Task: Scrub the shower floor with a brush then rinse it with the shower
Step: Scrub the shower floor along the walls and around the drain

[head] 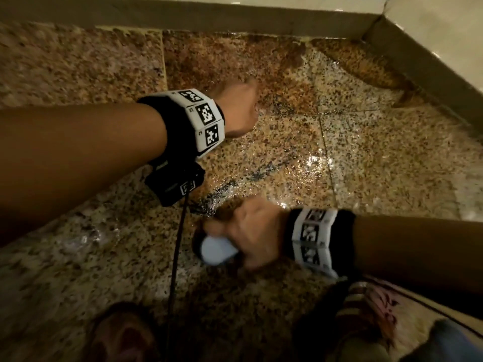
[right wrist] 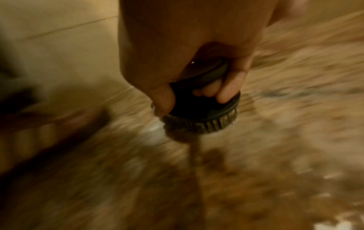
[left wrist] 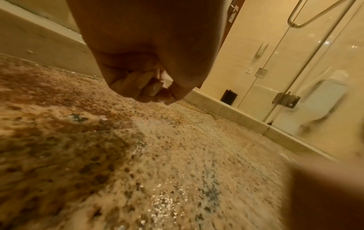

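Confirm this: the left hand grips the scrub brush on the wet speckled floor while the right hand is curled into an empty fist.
The hands are swapped. The right wrist view shows the right hand gripping the scrub brush on the wet speckled floor; the left wrist view shows the left hand curled into an empty fist.

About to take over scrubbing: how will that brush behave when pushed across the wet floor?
The brush is round and squat, so it probably won't tip. Its bristles look short, likely stiff. The floor glistens wet, so it may skid; the right hand curls fingers around the top.
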The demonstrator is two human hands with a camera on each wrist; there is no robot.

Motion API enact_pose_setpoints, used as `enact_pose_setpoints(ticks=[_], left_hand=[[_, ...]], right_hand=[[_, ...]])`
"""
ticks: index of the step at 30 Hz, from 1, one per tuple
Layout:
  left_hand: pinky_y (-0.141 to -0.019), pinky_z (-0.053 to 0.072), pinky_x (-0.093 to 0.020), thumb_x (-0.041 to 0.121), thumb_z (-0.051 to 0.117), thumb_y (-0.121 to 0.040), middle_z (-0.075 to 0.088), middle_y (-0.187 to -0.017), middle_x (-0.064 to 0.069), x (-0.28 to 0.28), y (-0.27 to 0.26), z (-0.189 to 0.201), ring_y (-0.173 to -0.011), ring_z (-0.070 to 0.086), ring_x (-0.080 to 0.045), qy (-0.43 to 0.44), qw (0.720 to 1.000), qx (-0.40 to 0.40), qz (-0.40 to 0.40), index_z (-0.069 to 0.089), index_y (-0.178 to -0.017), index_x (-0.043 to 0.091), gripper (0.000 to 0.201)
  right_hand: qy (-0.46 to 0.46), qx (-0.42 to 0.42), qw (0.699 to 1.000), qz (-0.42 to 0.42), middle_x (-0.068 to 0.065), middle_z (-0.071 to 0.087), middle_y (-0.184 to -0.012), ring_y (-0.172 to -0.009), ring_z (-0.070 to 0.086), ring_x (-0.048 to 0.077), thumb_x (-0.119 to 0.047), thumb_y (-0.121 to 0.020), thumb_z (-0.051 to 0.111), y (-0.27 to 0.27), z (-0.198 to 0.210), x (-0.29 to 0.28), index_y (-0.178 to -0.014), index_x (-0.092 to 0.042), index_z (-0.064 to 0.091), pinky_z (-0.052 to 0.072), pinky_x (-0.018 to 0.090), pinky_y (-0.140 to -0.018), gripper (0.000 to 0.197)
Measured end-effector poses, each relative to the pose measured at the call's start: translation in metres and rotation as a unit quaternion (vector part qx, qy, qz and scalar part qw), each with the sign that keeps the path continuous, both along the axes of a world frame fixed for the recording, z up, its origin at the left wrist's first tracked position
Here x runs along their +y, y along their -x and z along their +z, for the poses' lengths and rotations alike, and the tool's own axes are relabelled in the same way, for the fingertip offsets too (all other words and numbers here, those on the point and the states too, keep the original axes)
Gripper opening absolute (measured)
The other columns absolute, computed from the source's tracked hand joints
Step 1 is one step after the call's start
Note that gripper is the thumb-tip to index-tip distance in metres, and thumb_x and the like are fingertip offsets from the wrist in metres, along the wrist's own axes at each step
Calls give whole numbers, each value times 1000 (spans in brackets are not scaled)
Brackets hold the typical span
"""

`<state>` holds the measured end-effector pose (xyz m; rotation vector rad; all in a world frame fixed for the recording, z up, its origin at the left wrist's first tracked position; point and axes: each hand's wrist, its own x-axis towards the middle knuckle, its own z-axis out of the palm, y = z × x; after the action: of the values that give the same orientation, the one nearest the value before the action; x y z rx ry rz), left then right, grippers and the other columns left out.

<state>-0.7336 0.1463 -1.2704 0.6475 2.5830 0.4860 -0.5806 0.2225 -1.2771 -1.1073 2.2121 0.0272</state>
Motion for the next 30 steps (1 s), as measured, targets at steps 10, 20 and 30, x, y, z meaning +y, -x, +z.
enact_pose_setpoints(ticks=[10, 20, 30], left_hand=[[-88, 48, -45, 20, 51, -92, 61, -110, -17, -36, -8, 5, -104, 57, -36, 16, 1000, 21, 17, 47, -120, 3, 33], [-71, 53, -42, 23, 46, -93, 61, -89, -12, -69, -46, -7, -77, 58, -29, 13, 998, -19, -53, 45, -112, 10, 23], [-67, 42, -32, 21, 47, -93, 55, -86, -7, -78, -33, -3, -79, 53, -26, 12, 1000, 13, -6, 51, -107, 10, 18]], right_hand=[[92, 39, 995, -4, -5, 54, -70, -66, 56, 19, -47, -83, 59, 30, 6, 11, -125, -29, 44, 49, 28, -68, 49], [26, 101, 991, -86, -7, 55, -67, -62, 59, 18, -56, -83, 50, 65, 1, 15, -119, -27, 49, 54, 28, -70, 46], [-19, 93, 994, -48, -6, 56, -70, -63, 59, 19, -57, -85, 53, 59, 0, 2, -116, -28, 46, 49, 24, -66, 43]])
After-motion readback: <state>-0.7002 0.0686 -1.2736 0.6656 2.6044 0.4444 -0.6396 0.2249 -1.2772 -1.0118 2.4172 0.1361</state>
